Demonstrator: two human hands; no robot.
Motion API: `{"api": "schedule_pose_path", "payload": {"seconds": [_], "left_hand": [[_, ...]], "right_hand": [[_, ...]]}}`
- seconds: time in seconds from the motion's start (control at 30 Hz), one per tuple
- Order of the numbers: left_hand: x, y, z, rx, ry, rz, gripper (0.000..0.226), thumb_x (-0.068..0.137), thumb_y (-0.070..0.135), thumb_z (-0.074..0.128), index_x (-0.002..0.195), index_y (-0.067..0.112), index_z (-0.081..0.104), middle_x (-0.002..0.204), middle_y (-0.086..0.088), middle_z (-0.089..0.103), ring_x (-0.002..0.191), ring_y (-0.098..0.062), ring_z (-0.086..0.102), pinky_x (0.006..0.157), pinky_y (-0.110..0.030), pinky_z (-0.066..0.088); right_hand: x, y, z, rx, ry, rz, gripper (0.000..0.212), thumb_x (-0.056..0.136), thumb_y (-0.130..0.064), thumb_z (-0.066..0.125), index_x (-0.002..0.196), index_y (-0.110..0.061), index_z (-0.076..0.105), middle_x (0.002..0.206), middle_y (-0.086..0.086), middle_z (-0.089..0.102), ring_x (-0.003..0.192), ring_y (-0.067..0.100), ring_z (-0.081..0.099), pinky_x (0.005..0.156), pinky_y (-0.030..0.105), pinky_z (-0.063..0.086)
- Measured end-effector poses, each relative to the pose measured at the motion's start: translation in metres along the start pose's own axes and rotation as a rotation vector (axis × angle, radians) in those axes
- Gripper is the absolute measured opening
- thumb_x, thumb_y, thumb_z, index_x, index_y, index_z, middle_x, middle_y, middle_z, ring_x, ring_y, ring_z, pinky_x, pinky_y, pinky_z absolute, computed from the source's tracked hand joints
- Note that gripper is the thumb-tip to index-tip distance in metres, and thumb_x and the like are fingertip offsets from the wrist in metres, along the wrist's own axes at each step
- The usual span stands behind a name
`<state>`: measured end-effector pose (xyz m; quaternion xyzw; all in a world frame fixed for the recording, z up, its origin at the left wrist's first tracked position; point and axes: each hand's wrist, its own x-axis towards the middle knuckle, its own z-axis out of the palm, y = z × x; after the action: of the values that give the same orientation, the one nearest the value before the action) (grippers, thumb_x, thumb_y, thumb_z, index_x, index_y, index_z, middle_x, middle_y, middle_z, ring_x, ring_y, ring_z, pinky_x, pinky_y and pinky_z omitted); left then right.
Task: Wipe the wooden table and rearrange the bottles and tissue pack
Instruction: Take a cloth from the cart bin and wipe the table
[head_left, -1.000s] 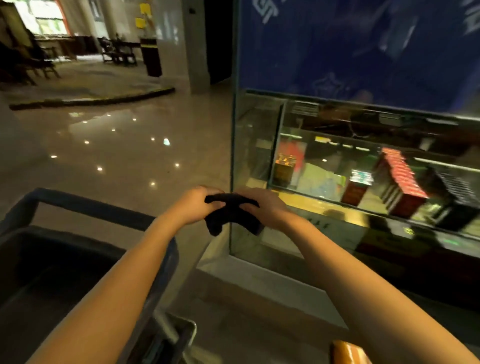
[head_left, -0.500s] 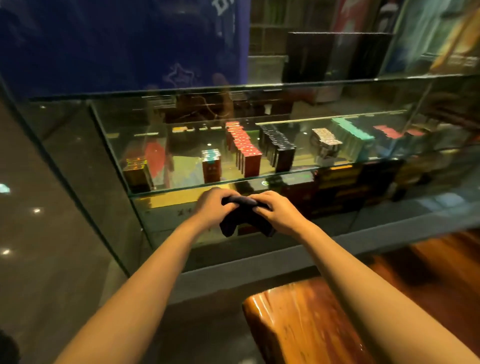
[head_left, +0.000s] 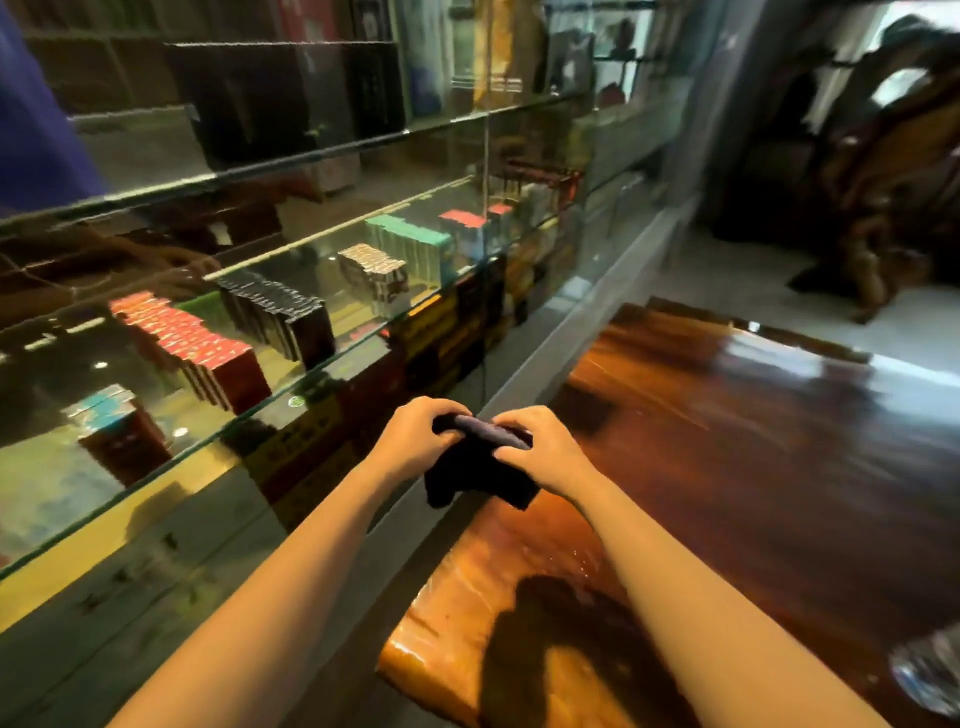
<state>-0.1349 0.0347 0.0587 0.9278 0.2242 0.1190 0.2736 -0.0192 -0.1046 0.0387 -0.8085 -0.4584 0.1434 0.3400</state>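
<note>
A glossy wooden table (head_left: 727, 467) fills the lower right of the head view. Above its left edge I hold a dark cloth (head_left: 480, 467) with both hands. My left hand (head_left: 415, 441) grips the cloth's left end and my right hand (head_left: 540, 457) grips its right end; the cloth is bunched and hangs a little below my fingers. A blurred clear object, perhaps a bottle (head_left: 930, 675), shows at the lower right corner of the table. No tissue pack is in view.
A glass display case (head_left: 291, 405) with rows of small boxes runs along the left, close beside the table. Dark carved wooden furniture (head_left: 857, 182) stands at the far right, past the table's far end, on a pale floor.
The view has swung right from the floor and a dark bin to the display case and then the wooden table. Both hands have kept hold of the cloth throughout.
</note>
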Motion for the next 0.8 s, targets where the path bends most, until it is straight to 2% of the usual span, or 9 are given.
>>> {"api": "schedule_pose_path", "payload": {"seconds": [0.07,0.2,0.33,0.4,0.5,0.63,0.73,0.8], "left_hand": [[0.009,0.007,0.018,-0.029,-0.052,0.041,0.029,0.083,0.009,0.062,0.110,0.015,0.069,0.114,-0.003,0.070,0.109,-0.018,0.060,0.087,-0.022,0.039],[0.019,0.029,0.059,-0.146,-0.179,0.068,0.030,0.080,0.006,0.066,0.109,0.013,0.069,0.113,-0.005,0.070,0.109,-0.019,0.061,0.092,-0.026,0.042],[0.024,0.051,0.095,-0.288,-0.286,0.044,0.035,0.075,-0.003,0.067,0.108,0.006,0.069,0.113,-0.011,0.069,0.109,-0.024,0.062,0.096,-0.031,0.045],[0.028,0.062,0.114,-0.328,-0.322,0.029,0.036,0.073,-0.006,0.067,0.107,0.005,0.069,0.112,-0.012,0.069,0.106,-0.024,0.062,0.094,-0.031,0.046],[0.029,0.079,0.143,-0.373,-0.388,-0.028,0.035,0.073,-0.006,0.067,0.106,0.006,0.069,0.110,-0.011,0.068,0.097,-0.017,0.060,0.085,-0.028,0.048],[0.035,0.093,0.173,-0.458,-0.459,-0.171,0.034,0.075,-0.004,0.068,0.107,0.007,0.067,0.097,-0.011,0.065,0.086,-0.016,0.057,0.069,-0.027,0.049],[0.040,0.094,0.189,-0.521,-0.552,-0.311,0.037,0.077,-0.002,0.068,0.111,0.009,0.064,0.097,-0.010,0.062,0.086,-0.021,0.057,0.072,-0.031,0.050],[0.043,0.089,0.199,-0.547,-0.587,-0.374,0.038,0.077,-0.002,0.069,0.113,0.009,0.063,0.099,-0.010,0.060,0.088,-0.021,0.057,0.068,-0.029,0.049]], "right_hand": [[-0.016,0.014,-0.005,0.017,0.079,0.139,0.047,0.078,-0.016,0.071,0.122,-0.005,0.058,0.127,0.016,0.055,0.123,0.027,0.045,0.100,0.027,0.033],[-0.048,0.048,-0.017,0.037,0.160,0.376,0.051,0.079,-0.020,0.071,0.125,-0.008,0.053,0.137,0.016,0.039,0.130,0.026,0.036,0.101,0.025,0.029],[-0.076,0.076,-0.028,0.094,0.170,0.570,0.055,0.078,-0.016,0.072,0.127,-0.012,0.048,0.153,0.014,0.011,0.134,0.033,0.034,0.109,0.038,0.034],[-0.087,0.090,-0.036,0.106,0.190,0.649,0.055,0.077,-0.012,0.073,0.127,-0.015,0.048,0.155,0.012,0.003,0.135,0.035,0.033,0.108,0.040,0.037],[-0.102,0.109,-0.042,0.103,0.197,0.743,0.054,0.078,-0.009,0.072,0.126,-0.017,0.049,0.156,0.010,0.002,0.136,0.034,0.029,0.105,0.037,0.037],[-0.113,0.135,-0.046,0.169,0.242,0.853,0.052,0.078,-0.003,0.068,0.125,-0.014,0.049,0.155,0.010,0.005,0.132,0.033,0.035,0.099,0.034,0.040],[-0.113,0.151,-0.043,0.231,0.299,0.959,0.048,0.077,-0.002,0.069,0.121,-0.011,0.051,0.151,0.010,0.012,0.123,0.034,0.045,0.099,0.039,0.045],[-0.110,0.158,-0.038,0.245,0.304,1.024,0.045,0.077,-0.002,0.068,0.118,-0.011,0.052,0.149,0.011,0.014,0.117,0.035,0.048,0.092,0.038,0.048]]}}
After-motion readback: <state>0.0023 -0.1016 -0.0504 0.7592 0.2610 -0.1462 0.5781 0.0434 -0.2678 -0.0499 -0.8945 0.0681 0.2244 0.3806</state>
